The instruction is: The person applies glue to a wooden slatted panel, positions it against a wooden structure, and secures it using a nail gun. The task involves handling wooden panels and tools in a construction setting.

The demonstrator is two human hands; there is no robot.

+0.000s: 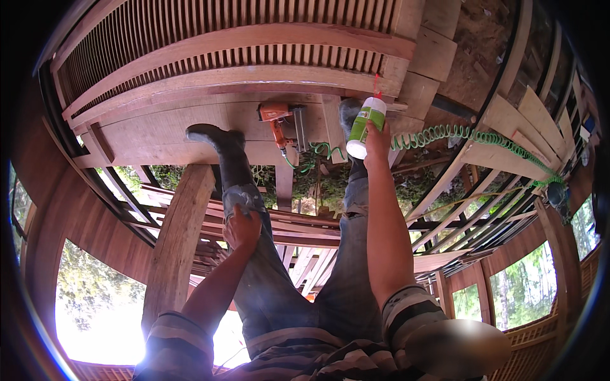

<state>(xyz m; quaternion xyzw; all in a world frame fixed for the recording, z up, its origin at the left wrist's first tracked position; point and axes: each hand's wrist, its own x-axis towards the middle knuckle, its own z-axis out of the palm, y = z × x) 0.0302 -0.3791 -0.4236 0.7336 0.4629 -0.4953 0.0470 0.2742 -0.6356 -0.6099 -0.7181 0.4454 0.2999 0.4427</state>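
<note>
In my right hand (378, 141) is a white and green glue bottle (367, 124), tilted with its red nozzle (377, 87) pointing away from me. The nozzle tip overlaps the end of the near rail (254, 76) of a slatted wooden panel (210, 41); whether it touches, I cannot tell. My left hand (243, 228) rests on my left knee, against the worn denim, holding nothing visible; its fingers are partly bent and apart. An orange nail gun (276, 120) with a grey magazine lies on the plywood between my boots.
A coiled green air hose (438, 135) runs from the right toward the nail gun. Plywood sheeting (159, 120) lies under the panel. Below me are open joists with plants and stacked boards (298, 230). A thick timber post (181, 235) stands left of my leg.
</note>
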